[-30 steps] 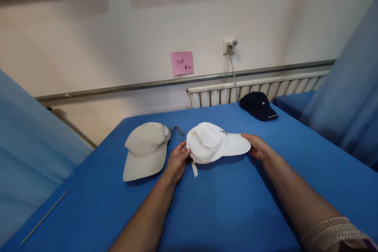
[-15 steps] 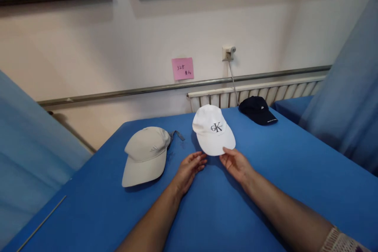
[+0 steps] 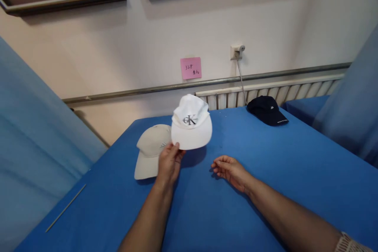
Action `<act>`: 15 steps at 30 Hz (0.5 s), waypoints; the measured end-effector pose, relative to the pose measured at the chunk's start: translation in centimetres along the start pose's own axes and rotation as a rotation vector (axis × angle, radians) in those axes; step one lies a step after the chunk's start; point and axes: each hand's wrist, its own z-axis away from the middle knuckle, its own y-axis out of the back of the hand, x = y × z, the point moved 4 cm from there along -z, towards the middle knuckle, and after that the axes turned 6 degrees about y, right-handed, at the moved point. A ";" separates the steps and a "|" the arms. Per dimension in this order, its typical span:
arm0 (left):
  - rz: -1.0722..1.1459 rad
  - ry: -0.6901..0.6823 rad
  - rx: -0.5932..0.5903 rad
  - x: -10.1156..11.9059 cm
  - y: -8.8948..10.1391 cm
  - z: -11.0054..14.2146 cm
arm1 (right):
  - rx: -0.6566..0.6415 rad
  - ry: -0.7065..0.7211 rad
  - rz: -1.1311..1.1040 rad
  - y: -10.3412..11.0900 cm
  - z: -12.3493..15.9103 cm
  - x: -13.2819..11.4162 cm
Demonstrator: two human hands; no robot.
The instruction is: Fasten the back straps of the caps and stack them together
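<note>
My left hand [image 3: 170,162] pinches the brim of a white baseball cap [image 3: 191,136] with dark letters on its front, thumb on top. The cap is raised off the blue surface and casts a shadow below. Behind my left hand, a beige baseball cap [image 3: 147,165] rests on the cover, its right side partly hidden by the white cap and the hand. To the right, my right hand [image 3: 228,169] is apart from the white cap, fingers loosely curved and holding nothing. A black baseball cap [image 3: 264,109] lies at the far right edge.
A blue-covered table [image 3: 201,212] carries the caps. A thin stick [image 3: 66,208] lies at its left. Blue curtains [image 3: 38,134] hang on both sides. Behind are a radiator [image 3: 227,99], a metal rail [image 3: 153,88], a plugged socket [image 3: 236,52] and a pink note [image 3: 191,68].
The white cap has passed from my right hand to my left and moved left, in front of the beige cap. My right hand has let go and drawn back. The view has shifted slightly.
</note>
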 end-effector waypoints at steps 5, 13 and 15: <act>0.039 -0.241 0.377 4.8 6.8 1.0 | 0.029 0.020 0.037 1.5 -0.9 -0.6; -0.087 -0.185 0.597 4.6 12.3 2.7 | 0.135 0.070 0.050 3.7 -1.7 -1.9; -0.101 -0.227 0.623 4.8 12.4 2.8 | 0.152 0.079 0.051 4.1 -1.8 -2.0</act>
